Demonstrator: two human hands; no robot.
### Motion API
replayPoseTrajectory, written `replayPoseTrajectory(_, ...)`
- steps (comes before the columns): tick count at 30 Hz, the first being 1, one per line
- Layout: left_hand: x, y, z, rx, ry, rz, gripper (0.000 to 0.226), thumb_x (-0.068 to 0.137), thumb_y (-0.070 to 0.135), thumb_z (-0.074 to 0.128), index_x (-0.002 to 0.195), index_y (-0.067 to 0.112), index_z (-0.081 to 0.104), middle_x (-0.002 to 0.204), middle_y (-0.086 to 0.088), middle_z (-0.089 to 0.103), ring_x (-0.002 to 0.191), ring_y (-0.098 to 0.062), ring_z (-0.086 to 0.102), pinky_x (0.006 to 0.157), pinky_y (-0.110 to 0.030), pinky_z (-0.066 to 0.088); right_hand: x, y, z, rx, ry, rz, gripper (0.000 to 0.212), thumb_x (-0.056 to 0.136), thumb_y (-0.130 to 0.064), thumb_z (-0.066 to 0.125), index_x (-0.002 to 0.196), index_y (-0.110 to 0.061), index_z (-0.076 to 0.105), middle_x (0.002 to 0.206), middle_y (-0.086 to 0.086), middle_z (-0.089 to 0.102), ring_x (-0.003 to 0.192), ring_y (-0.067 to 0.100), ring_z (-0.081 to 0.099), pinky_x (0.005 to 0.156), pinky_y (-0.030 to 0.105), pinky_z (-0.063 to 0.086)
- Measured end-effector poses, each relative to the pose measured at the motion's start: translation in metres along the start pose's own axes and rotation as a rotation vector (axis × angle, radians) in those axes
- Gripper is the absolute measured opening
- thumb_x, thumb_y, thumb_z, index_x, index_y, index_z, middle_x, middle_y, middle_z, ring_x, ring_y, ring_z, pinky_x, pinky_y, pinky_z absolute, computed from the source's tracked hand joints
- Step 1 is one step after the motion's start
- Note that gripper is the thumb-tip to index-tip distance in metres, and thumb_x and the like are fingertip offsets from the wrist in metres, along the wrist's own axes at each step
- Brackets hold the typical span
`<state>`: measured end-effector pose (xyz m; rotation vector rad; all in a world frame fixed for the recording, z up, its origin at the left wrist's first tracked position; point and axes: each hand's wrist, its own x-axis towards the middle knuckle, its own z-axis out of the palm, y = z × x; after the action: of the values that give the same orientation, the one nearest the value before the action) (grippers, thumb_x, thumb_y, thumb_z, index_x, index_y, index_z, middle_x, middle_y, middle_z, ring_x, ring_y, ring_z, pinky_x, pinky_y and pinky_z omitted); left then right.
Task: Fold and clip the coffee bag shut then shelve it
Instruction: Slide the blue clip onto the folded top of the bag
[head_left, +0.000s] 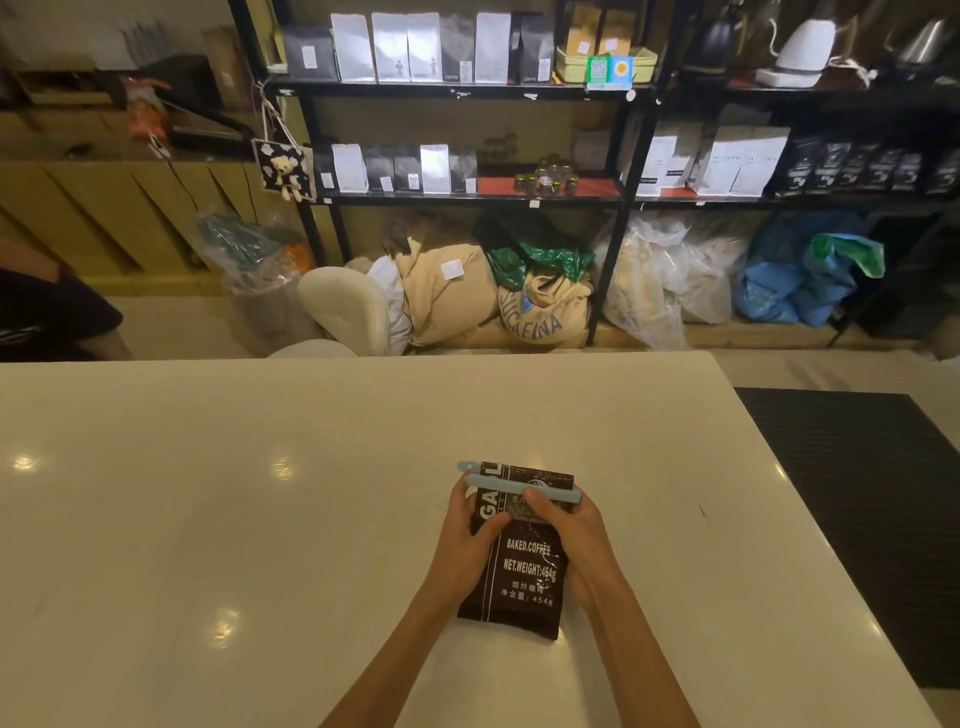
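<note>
A dark brown coffee bag (524, 571) with white lettering lies flat on the white table (260, 519), its top end pointing away from me. A pale blue clip (514, 488) lies across the bag near its top; its two arms are spread apart at the left end and meet at the right. My left hand (470, 530) grips the bag's left edge, thumb on its face. My right hand (569, 525) holds the clip's right end against the bag. The black shelf rack (467, 91) stands across the room beyond the table.
The shelves hold rows of white, grey and black coffee bags (415, 47), small jars (545, 179) and kettles (800, 47). Sacks and plastic bags (540, 306) fill the floor under the rack. A cream chair (348, 306) stands behind the table. A black mat (862, 493) lies right.
</note>
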<state>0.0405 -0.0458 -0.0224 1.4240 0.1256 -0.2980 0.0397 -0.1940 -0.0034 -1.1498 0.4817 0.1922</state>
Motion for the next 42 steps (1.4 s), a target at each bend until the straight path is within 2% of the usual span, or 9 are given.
replayPoseTrajectory(5,0.0,-0.001,0.001,-0.082,0.039,-0.022,0.061,0.093,0.013,0.061,0.143,0.031,0.031,0.122,-0.009,0.067,0.099,-0.029,0.073,0.08,-0.047,0.061,0.003,0.003,0.003,-0.027,0.028,-0.017,0.039,0.078,-0.015,0.08,0.111,-0.006,0.062,0.104,0.021,0.074,0.09,0.035,0.075,0.071,0.042,0.061)
replayPoseTrajectory(12,-0.002,0.002,0.0,-0.163,0.078,-0.021,0.039,0.099,0.025,0.052,0.137,0.031,0.045,0.116,-0.012,0.069,0.097,-0.031,0.073,0.082,-0.05,0.06,0.011,0.009,0.008,-0.037,0.061,-0.023,0.041,0.076,-0.016,0.082,0.11,-0.004,0.062,0.103,0.021,0.074,0.089,0.035,0.075,0.073,0.042,0.061)
replayPoseTrajectory(16,-0.001,0.003,0.002,-0.162,0.113,-0.029,0.034,0.099,0.029,0.051,0.133,0.032,0.047,0.115,-0.01,0.069,0.094,-0.029,0.074,0.081,-0.05,0.061,0.01,0.008,0.011,-0.052,0.057,-0.036,0.035,0.078,-0.013,0.08,0.108,-0.005,0.062,0.099,0.018,0.075,0.082,0.028,0.076,0.066,0.037,0.06)
replayPoseTrajectory(22,-0.001,0.005,-0.002,-0.203,0.162,-0.06,0.023,0.099,0.034,0.049,0.115,0.017,0.053,0.108,-0.019,0.07,0.087,-0.032,0.074,0.066,-0.042,0.062,0.01,0.013,0.014,-0.076,0.073,-0.064,0.032,0.079,-0.015,0.08,0.104,-0.008,0.062,0.099,0.016,0.074,0.085,0.028,0.075,0.07,0.037,0.06)
replayPoseTrajectory(27,0.0,0.004,-0.003,-0.213,0.187,-0.076,0.024,0.097,0.035,0.053,0.113,0.017,0.055,0.107,-0.018,0.072,0.093,-0.039,0.072,0.068,-0.045,0.063,0.011,0.017,0.013,-0.073,0.075,-0.078,0.034,0.079,-0.018,0.08,0.106,-0.008,0.062,0.1,0.016,0.075,0.087,0.029,0.075,0.071,0.037,0.061)
replayPoseTrajectory(32,0.0,0.004,-0.004,-0.24,0.176,-0.078,0.023,0.096,0.033,0.055,0.112,0.017,0.056,0.103,-0.018,0.072,0.083,-0.032,0.074,0.065,-0.042,0.062,0.014,0.018,0.013,-0.077,0.068,-0.062,0.035,0.079,-0.018,0.081,0.107,-0.007,0.063,0.1,0.016,0.076,0.088,0.03,0.075,0.076,0.042,0.061)
replayPoseTrajectory(37,0.001,0.004,-0.008,-0.371,0.12,-0.108,0.043,0.089,0.04,0.057,0.125,0.016,0.052,0.117,-0.023,0.065,0.099,-0.039,0.068,0.083,-0.053,0.058,0.014,0.02,0.012,-0.083,0.063,-0.072,0.036,0.079,-0.017,0.08,0.108,-0.006,0.064,0.102,0.017,0.075,0.09,0.03,0.075,0.077,0.041,0.061)
replayPoseTrajectory(39,0.003,0.004,-0.009,-0.349,0.109,-0.087,0.04,0.093,0.042,0.051,0.127,0.022,0.055,0.121,-0.019,0.065,0.105,-0.039,0.067,0.088,-0.056,0.056,0.014,0.021,0.012,-0.087,0.063,-0.072,0.037,0.078,-0.017,0.081,0.109,-0.005,0.063,0.102,0.016,0.075,0.09,0.03,0.075,0.077,0.041,0.061)
replayPoseTrajectory(42,0.006,0.003,-0.009,-0.28,0.175,-0.105,0.028,0.096,0.042,0.049,0.114,0.024,0.061,0.113,-0.019,0.07,0.101,-0.038,0.07,0.089,-0.057,0.056,0.015,0.023,0.013,-0.097,0.074,-0.069,0.038,0.078,-0.018,0.081,0.109,-0.005,0.063,0.102,0.016,0.075,0.09,0.03,0.075,0.079,0.042,0.061)
